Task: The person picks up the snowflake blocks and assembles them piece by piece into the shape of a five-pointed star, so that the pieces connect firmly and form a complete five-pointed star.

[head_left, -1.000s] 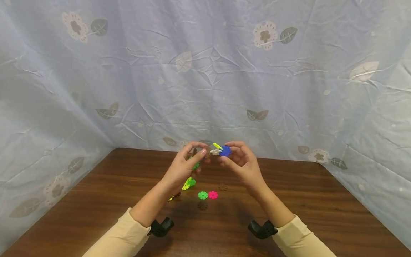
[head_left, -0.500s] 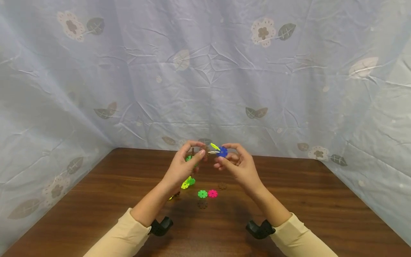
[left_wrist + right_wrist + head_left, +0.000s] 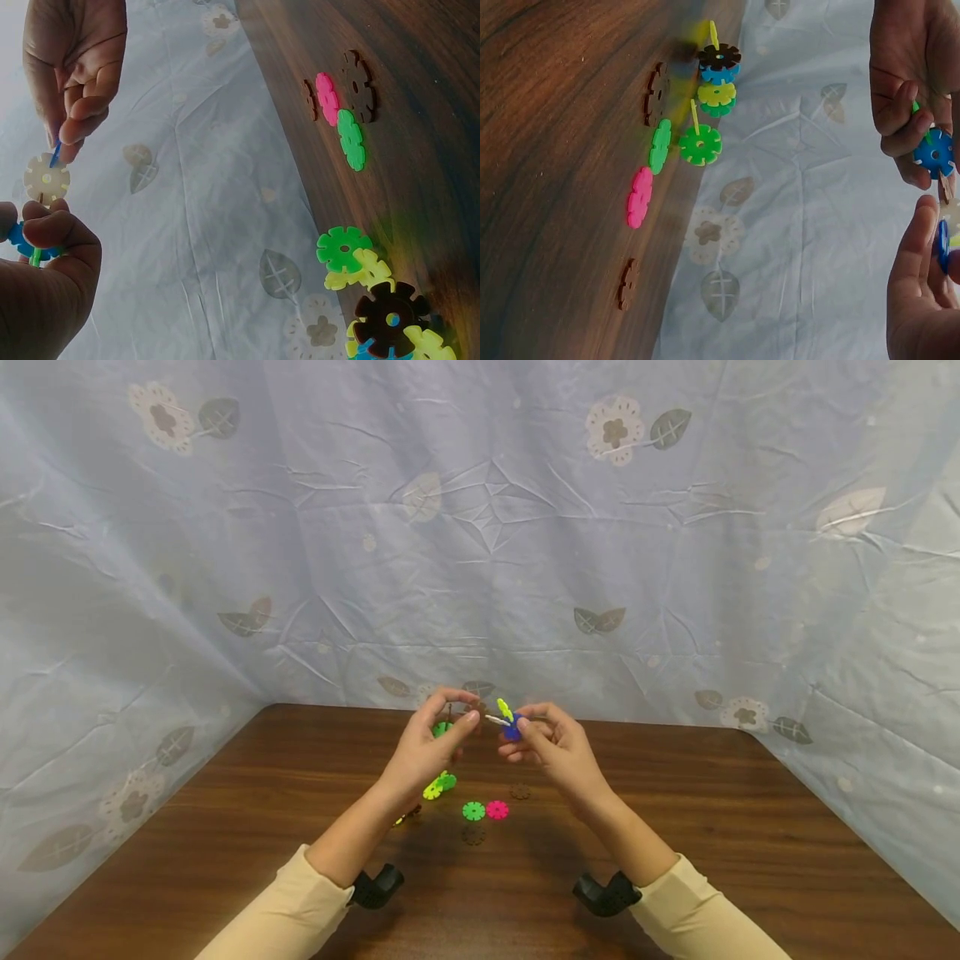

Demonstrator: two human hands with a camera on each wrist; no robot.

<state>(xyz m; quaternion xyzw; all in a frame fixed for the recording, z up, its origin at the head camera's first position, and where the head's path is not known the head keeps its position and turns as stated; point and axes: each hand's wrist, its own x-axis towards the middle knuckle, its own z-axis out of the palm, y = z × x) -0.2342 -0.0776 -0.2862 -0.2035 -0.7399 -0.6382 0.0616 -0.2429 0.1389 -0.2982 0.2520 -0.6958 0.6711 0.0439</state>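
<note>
Head view: my two forearms (image 3: 356, 827) angle inward, wrists raised above the bench (image 3: 712, 835). Left hand's grip (image 3: 429, 742) is curled round a light blue disc (image 3: 934, 156); right hand's grip (image 3: 561, 752) pinches a dark blue disc (image 3: 512, 730). White disc (image 3: 46, 177) sits between them.

The wood-grain tabletop (image 3: 675, 835) bears a green disc (image 3: 473, 811) beside a pink disc (image 3: 497, 810), two brown discs (image 3: 520, 792) and, apparently, joined multicoloured discs (image 3: 380, 304).
</note>
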